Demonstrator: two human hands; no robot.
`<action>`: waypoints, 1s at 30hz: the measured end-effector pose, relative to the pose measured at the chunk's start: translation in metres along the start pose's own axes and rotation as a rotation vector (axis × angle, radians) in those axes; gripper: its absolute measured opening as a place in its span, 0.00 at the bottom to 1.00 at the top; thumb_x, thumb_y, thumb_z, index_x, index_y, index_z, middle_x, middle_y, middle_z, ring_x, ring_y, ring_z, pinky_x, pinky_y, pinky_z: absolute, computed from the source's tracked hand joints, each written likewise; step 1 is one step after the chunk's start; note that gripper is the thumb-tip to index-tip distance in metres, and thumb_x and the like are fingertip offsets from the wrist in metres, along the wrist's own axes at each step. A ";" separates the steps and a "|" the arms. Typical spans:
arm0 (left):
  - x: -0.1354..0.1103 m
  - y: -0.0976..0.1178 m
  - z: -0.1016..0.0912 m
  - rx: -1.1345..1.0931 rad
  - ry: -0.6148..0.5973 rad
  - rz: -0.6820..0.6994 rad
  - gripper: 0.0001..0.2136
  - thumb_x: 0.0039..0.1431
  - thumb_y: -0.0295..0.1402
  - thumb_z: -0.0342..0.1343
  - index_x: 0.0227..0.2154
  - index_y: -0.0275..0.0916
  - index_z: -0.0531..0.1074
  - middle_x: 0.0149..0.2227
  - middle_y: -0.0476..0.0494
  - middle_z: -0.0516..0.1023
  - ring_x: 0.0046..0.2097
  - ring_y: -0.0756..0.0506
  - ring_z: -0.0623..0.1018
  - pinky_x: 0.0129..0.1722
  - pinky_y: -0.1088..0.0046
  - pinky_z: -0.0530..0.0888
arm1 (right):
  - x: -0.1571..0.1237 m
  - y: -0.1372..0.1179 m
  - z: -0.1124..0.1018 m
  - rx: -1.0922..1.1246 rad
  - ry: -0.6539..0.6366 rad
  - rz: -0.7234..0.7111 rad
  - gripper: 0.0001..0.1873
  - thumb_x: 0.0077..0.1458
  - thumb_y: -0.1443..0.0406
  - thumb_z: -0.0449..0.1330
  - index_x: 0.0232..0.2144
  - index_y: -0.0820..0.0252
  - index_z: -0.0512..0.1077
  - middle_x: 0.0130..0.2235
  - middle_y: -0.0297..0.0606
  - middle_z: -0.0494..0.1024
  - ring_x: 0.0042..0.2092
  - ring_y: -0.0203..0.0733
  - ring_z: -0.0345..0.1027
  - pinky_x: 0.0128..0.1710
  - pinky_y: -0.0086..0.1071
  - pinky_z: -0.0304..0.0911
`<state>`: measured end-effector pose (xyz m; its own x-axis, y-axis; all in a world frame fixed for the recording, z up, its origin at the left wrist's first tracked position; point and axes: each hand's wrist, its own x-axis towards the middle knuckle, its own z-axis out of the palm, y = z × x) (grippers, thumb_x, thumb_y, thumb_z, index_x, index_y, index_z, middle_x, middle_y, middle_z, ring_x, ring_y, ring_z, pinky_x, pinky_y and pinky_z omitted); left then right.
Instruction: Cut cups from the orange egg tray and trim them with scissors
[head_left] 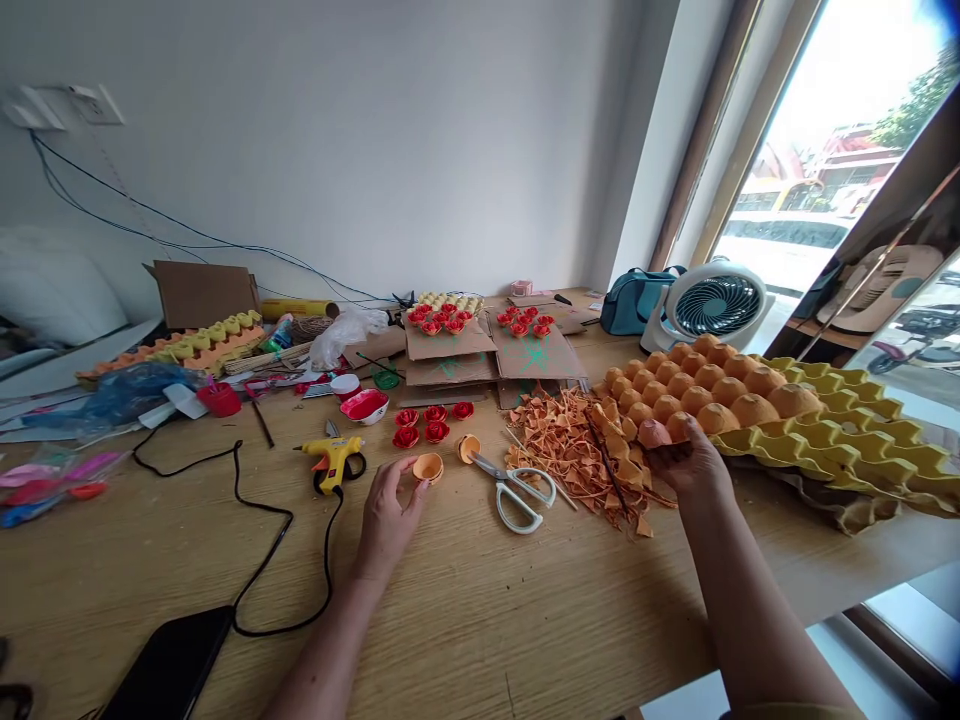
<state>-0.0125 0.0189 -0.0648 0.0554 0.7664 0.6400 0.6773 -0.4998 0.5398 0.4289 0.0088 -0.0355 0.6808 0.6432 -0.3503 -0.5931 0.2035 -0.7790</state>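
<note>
Between the thumb and fingers of my left hand (390, 515) is a small orange cup (428, 468) cut from egg-tray pulp, its opening facing up. My right hand (694, 465) grips the near corner of an orange egg tray (709, 390), which lies with its domes upward. Another cut cup (468, 449) rests by the tips of white-handled scissors (525, 497), which lie between my hands. Several red paper-pulp roses (436, 431) sit just beyond my left hand. A heap of orange scraps (570, 440) borders the tray.
A yellow glue gun (331, 460) with a black cord lies left of my left hand, near a bowl of red paint (364, 406). Cardboard pieces (536, 362) bear more red roses. Yellow egg trays (832, 440), a white fan (712, 300) and a teal bag (636, 300) stand rightward.
</note>
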 end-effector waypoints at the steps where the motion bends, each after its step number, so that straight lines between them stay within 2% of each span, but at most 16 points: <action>1: 0.000 0.001 0.000 -0.003 -0.001 -0.001 0.11 0.61 0.34 0.54 0.46 0.39 0.69 0.45 0.39 0.76 0.46 0.41 0.76 0.40 0.65 0.76 | 0.003 -0.001 0.003 0.021 0.008 0.021 0.12 0.58 0.54 0.59 0.33 0.56 0.69 0.36 0.36 0.76 0.33 0.39 0.73 0.27 0.34 0.72; 4: 0.000 0.001 0.000 -0.003 -0.001 0.004 0.10 0.61 0.33 0.54 0.45 0.39 0.70 0.44 0.40 0.76 0.45 0.42 0.76 0.40 0.65 0.76 | 0.009 -0.004 0.008 0.067 0.043 0.061 0.15 0.58 0.51 0.57 0.30 0.56 0.67 0.36 0.35 0.74 0.31 0.37 0.69 0.24 0.32 0.67; 8: 0.000 0.000 0.000 -0.003 -0.008 0.001 0.10 0.61 0.32 0.53 0.45 0.39 0.70 0.44 0.40 0.76 0.45 0.42 0.76 0.39 0.66 0.76 | 0.010 -0.003 0.013 0.119 0.058 0.067 0.13 0.59 0.56 0.57 0.28 0.57 0.64 0.34 0.34 0.72 0.29 0.35 0.66 0.22 0.28 0.62; 13: 0.001 -0.001 -0.002 -0.022 -0.016 -0.026 0.09 0.61 0.31 0.52 0.44 0.39 0.71 0.44 0.40 0.76 0.44 0.43 0.76 0.38 0.67 0.76 | 0.000 0.006 0.022 0.214 -0.006 -0.066 0.03 0.58 0.64 0.58 0.35 0.57 0.68 0.40 0.34 0.75 0.38 0.37 0.73 0.31 0.33 0.72; 17: 0.002 0.001 -0.002 -0.017 -0.017 -0.038 0.09 0.60 0.31 0.52 0.43 0.39 0.71 0.43 0.40 0.77 0.44 0.43 0.77 0.38 0.66 0.76 | -0.010 0.010 0.025 0.282 -0.103 -0.221 0.09 0.56 0.65 0.61 0.41 0.56 0.71 0.43 0.33 0.76 0.43 0.38 0.74 0.38 0.34 0.75; 24: 0.003 0.006 -0.005 0.018 0.014 -0.058 0.08 0.60 0.32 0.51 0.42 0.40 0.71 0.43 0.42 0.78 0.40 0.44 0.77 0.39 0.66 0.75 | -0.027 -0.002 0.026 0.350 -0.290 -0.389 0.10 0.50 0.67 0.65 0.38 0.56 0.74 0.43 0.32 0.78 0.47 0.36 0.73 0.47 0.32 0.72; 26: 0.004 0.011 -0.005 0.009 0.033 -0.059 0.08 0.61 0.32 0.52 0.41 0.41 0.72 0.43 0.42 0.78 0.38 0.45 0.77 0.39 0.67 0.75 | -0.037 -0.005 0.030 0.350 -0.392 -0.399 0.11 0.51 0.66 0.64 0.39 0.55 0.75 0.45 0.34 0.79 0.50 0.39 0.72 0.51 0.36 0.70; 27: 0.005 0.016 -0.005 -0.002 0.040 -0.058 0.08 0.61 0.32 0.52 0.41 0.40 0.72 0.42 0.43 0.78 0.37 0.45 0.76 0.39 0.67 0.75 | -0.042 -0.005 0.032 0.340 -0.489 -0.400 0.11 0.52 0.65 0.64 0.41 0.54 0.75 0.48 0.35 0.78 0.53 0.40 0.71 0.54 0.39 0.68; 30: 0.007 0.036 0.000 -0.075 0.023 -0.035 0.08 0.60 0.31 0.52 0.42 0.41 0.72 0.42 0.43 0.77 0.37 0.46 0.76 0.40 0.67 0.74 | -0.061 -0.001 0.040 0.296 -0.678 -0.364 0.14 0.55 0.62 0.63 0.46 0.51 0.75 0.52 0.35 0.77 0.58 0.42 0.67 0.59 0.43 0.63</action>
<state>0.0122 0.0062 -0.0408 0.0147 0.7749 0.6319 0.6219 -0.5020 0.6010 0.3711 -0.0015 0.0074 0.5014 0.7862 0.3613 -0.5388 0.6105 -0.5805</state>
